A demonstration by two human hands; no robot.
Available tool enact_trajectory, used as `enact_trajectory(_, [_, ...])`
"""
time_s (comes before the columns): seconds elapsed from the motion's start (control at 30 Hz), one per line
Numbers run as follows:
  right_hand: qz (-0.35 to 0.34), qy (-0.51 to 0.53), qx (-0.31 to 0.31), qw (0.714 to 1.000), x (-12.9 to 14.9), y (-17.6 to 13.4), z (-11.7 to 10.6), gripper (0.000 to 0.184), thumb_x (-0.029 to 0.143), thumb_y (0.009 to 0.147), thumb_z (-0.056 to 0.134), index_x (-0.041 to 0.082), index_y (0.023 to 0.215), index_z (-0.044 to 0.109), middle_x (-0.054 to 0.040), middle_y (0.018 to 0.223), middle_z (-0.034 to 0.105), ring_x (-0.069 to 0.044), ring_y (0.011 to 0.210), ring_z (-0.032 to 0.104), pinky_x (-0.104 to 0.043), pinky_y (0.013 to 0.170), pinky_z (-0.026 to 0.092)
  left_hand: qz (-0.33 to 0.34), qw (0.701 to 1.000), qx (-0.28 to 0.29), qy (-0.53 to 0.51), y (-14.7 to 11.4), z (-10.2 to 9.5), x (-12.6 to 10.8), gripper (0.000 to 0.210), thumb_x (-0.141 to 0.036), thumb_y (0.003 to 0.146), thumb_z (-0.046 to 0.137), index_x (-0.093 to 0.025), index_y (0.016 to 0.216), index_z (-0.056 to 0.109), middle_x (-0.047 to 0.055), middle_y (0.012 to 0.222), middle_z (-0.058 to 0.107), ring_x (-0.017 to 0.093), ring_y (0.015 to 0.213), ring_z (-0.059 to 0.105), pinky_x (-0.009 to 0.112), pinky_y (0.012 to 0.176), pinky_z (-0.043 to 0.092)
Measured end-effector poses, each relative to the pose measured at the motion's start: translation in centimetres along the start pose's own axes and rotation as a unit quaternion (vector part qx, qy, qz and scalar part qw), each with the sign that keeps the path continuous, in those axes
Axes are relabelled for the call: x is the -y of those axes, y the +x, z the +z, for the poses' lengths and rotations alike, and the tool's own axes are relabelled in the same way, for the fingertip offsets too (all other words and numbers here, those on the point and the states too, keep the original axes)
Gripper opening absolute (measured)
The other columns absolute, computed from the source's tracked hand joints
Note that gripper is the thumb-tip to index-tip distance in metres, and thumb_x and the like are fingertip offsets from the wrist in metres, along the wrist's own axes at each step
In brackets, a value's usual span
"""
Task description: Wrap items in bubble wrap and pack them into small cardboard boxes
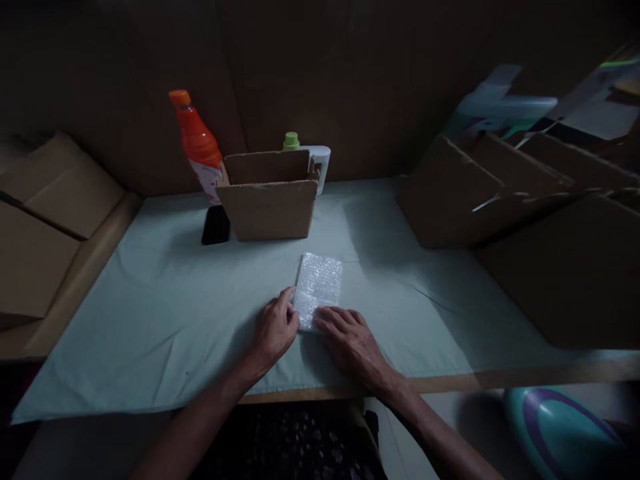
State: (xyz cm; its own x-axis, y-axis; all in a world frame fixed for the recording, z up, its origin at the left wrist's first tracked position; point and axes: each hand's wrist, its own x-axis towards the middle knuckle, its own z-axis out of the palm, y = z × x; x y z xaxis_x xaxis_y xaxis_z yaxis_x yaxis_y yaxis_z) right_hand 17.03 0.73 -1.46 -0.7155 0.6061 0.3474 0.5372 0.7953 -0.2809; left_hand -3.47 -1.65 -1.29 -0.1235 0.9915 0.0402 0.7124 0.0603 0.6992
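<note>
A flat rectangular packet in bubble wrap (319, 280) lies on the pale green cloth (180, 293) in front of me. At its left edge, my left hand (277, 327) has curled fingers and thumb gripping the side near the lower corner. The fingers of my right hand (353, 340) are stretched out and rest flat over the packet's lower right part, covering that corner. What the wrap encloses cannot be made out.
Behind the packet stands an open cardboard box (270, 210), with a red bottle (200, 143), a black phone (216, 225) and a white container with green cap (323, 160) around it. Larger cartons (450, 200) flank the right; another carton (40, 253) is left.
</note>
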Motion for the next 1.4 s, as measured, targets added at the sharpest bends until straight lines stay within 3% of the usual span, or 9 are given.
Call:
enact_trajectory(0.17, [-0.019,0.023,-0.011,0.999,-0.2,0.1,-0.3,0.027,0.009,0.094,0.052,0.018,0.114,0.068,-0.0099,0.118,0.074,-0.025,0.108,0.066,-0.041,0.088,0.048,0.189,0.981,-0.041,0.026,-2.3,-1.0,0.6,0.055,-0.011,0.080,0.056,-0.017,0.135,0.055,0.014,0.140,0.057,0.028,0.131,0.050,0.046,0.112,0.042])
enact_trajectory(0.23, [0.000,0.052,0.000,0.999,0.0,0.1,-0.4,0.026,0.010,0.096,0.049,0.018,0.111,0.069,-0.0096,0.112,0.076,-0.023,0.101,0.068,-0.039,0.085,0.049,0.225,0.974,-0.004,0.030,-3.0,-1.3,0.6,0.056,-0.008,0.080,0.055,-0.018,0.134,0.057,0.012,0.136,0.062,0.027,0.129,0.052,0.047,0.111,0.043])
enact_trajectory(0.33, [0.055,0.105,0.004,0.993,0.4,0.0,-0.2,0.025,0.017,0.099,0.047,0.021,0.109,0.069,-0.0070,0.102,0.077,-0.021,0.091,0.070,-0.037,0.081,0.053,0.170,0.985,0.019,0.020,-3.2,-1.4,0.8,0.045,-0.008,0.081,0.054,-0.019,0.124,0.065,0.008,0.111,0.073,0.024,0.107,0.064,0.043,0.098,0.052])
enact_trajectory(0.53, [0.080,0.024,-0.133,0.988,1.1,-0.8,-0.5,0.024,0.024,0.097,0.054,0.022,0.116,0.068,-0.0116,0.113,0.072,-0.025,0.102,0.066,-0.042,0.085,0.052,0.088,0.996,-0.018,0.018,-1.7,-0.7,1.3,0.040,-0.011,0.082,0.054,-0.015,0.120,0.067,0.009,0.104,0.074,0.023,0.097,0.068,0.040,0.092,0.055])
enact_trajectory(0.73, [0.007,-0.049,-0.013,0.999,1.2,0.9,-0.1,0.026,0.015,0.093,0.058,0.019,0.117,0.068,-0.0120,0.118,0.072,-0.029,0.113,0.061,-0.043,0.090,0.046,0.077,0.995,-0.057,0.023,-1.4,-0.6,1.3,0.039,-0.018,0.086,0.058,-0.013,0.124,0.064,0.014,0.118,0.067,0.028,0.113,0.061,0.046,0.103,0.048])
enact_trajectory(0.93, [0.014,-0.020,0.001,1.000,0.8,1.8,-0.1,0.015,0.018,0.097,0.055,0.021,0.100,0.070,-0.0069,0.097,0.076,-0.024,0.091,0.065,-0.039,0.082,0.044,0.201,0.979,-0.016,0.016,-2.8,-2.1,1.5,0.044,-0.013,0.083,0.060,-0.018,0.127,0.062,0.011,0.122,0.068,0.027,0.119,0.057,0.046,0.105,0.046])
enact_trajectory(1.07, [0.059,0.073,0.002,0.996,0.7,0.9,-0.3,0.020,0.022,0.100,0.052,0.022,0.112,0.068,-0.0061,0.097,0.076,-0.021,0.087,0.067,-0.037,0.078,0.048,0.153,0.988,0.023,-0.003,-2.2,-2.7,1.0,0.041,-0.012,0.085,0.057,-0.019,0.124,0.064,0.005,0.100,0.074,0.022,0.096,0.065,0.041,0.093,0.051])
enact_trajectory(1.23, [0.087,-0.015,-0.042,0.995,0.0,1.1,0.0,0.026,0.029,0.097,0.054,0.022,0.119,0.066,-0.0126,0.116,0.071,-0.028,0.102,0.064,-0.043,0.083,0.048,0.093,0.994,0.029,0.046,1.0,-1.8,0.2,0.035,-0.016,0.086,0.061,-0.019,0.120,0.065,0.008,0.106,0.074,0.024,0.100,0.065,0.042,0.097,0.048])
enact_trajectory(1.4, [0.057,-0.078,-0.002,0.995,-0.6,2.0,0.1,0.035,0.029,0.090,0.064,0.022,0.124,0.064,-0.0141,0.132,0.065,-0.032,0.118,0.058,-0.046,0.092,0.045,0.059,0.996,0.014,0.058,3.1,-1.1,0.3,0.020,-0.019,0.086,0.066,-0.020,0.106,0.068,0.009,0.100,0.073,0.026,0.103,0.063,0.044,0.101,0.045])
